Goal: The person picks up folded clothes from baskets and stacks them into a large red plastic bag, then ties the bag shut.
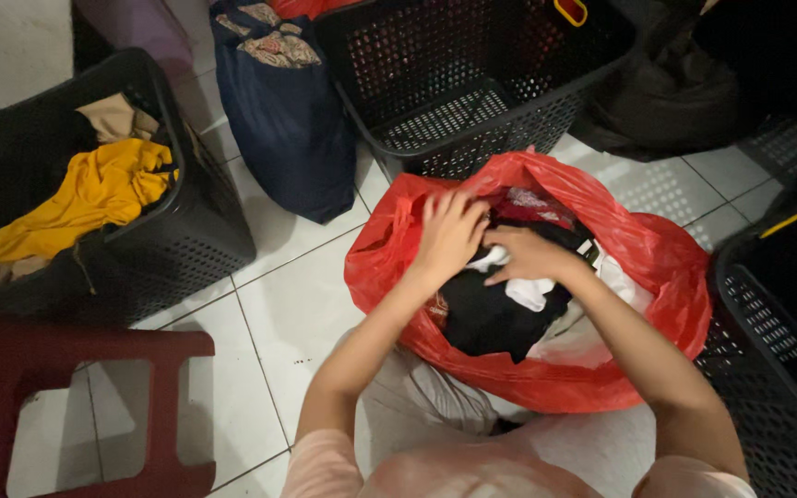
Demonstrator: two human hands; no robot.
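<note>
- The red plastic bag point(638, 267) is sitting open on the white tiled floor point(297, 304), clothes filling it.
- The left hand point(449, 235) is reaching into the bag's mouth, fingers curled over the clothes; whether it is pinching anything I cannot tell.
- The right hand point(528, 254) is lying inside the bag, fingers closing on a white garment point(528, 290) above a black garment point(486, 318).
- An empty black basket point(472, 83) is standing just behind the bag.
- Another black basket point(168, 231), holding a yellow cloth point(94, 194), is standing well left of the bag.
- A dark blue bag point(288, 120) is standing behind and left of the red bag.
</note>
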